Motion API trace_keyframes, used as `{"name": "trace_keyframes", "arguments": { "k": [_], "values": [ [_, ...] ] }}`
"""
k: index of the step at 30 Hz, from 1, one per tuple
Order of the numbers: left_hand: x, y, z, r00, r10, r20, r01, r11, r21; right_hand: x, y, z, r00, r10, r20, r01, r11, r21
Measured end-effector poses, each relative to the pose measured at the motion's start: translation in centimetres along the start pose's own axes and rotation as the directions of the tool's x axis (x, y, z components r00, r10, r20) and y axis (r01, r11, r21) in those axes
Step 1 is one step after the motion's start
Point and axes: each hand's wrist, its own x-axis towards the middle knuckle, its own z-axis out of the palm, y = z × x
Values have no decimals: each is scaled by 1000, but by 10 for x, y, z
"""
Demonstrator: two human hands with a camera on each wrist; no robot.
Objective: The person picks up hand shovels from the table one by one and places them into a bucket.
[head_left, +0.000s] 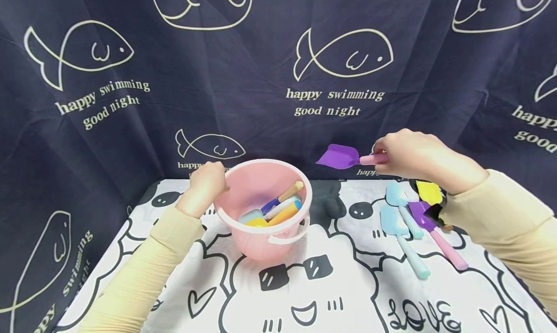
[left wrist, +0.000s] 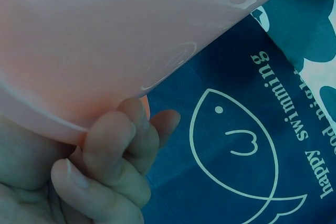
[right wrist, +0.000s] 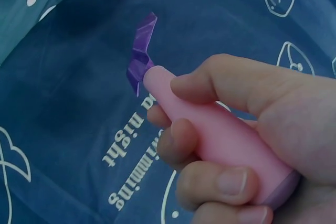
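Note:
My left hand [head_left: 209, 182] grips the left rim of a pink bucket [head_left: 256, 238], its fingers curled over the edge in the left wrist view. Inside the bucket lie several small tools, among them one with a wooden-coloured handle end [head_left: 291, 191] and one with an orange handle [head_left: 285, 213]. A toy shovel [head_left: 341, 156] with a purple blade and pink handle is in my right hand [head_left: 417, 156], raised to the right of the bucket. In the right wrist view, thumb and fingers wrap round the pink handle [right wrist: 210, 119], and the blade points away from the hand.
On the table's right side lie two light-blue shovels [head_left: 412, 255], a purple one with a pink handle [head_left: 450, 248] and a yellow blade [head_left: 428, 192], partly behind my right forearm. The bucket's white handle [head_left: 291, 236] hangs at its front right. A dark printed cloth [head_left: 261, 72] stands behind.

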Motion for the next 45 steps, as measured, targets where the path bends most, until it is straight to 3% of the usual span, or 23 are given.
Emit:
{"name": "trace_keyframes", "arguments": {
  "k": [14,23,30,38,45],
  "values": [
    [1,-1,1,1000,2,-3,-2,1000,-1,-6,-30,2,988,-113,-105,113,994,-4],
    [2,0,-1,1000,-13,15,13,1000,0,-4,-47,12,972,-202,-118,204,979,3],
    [-1,0,-1,1000,-4,7,4,1000,-4,1,-58,26,947,-284,-148,290,957,20],
    [-3,0,1,999,15,-44,-15,1000,-2,12,-67,40,917,-364,-161,375,926,44],
    [-3,0,1,999,7,-41,-7,1000,-6,25,-79,51,892,-414,-181,431,900,63]
  ]
}}
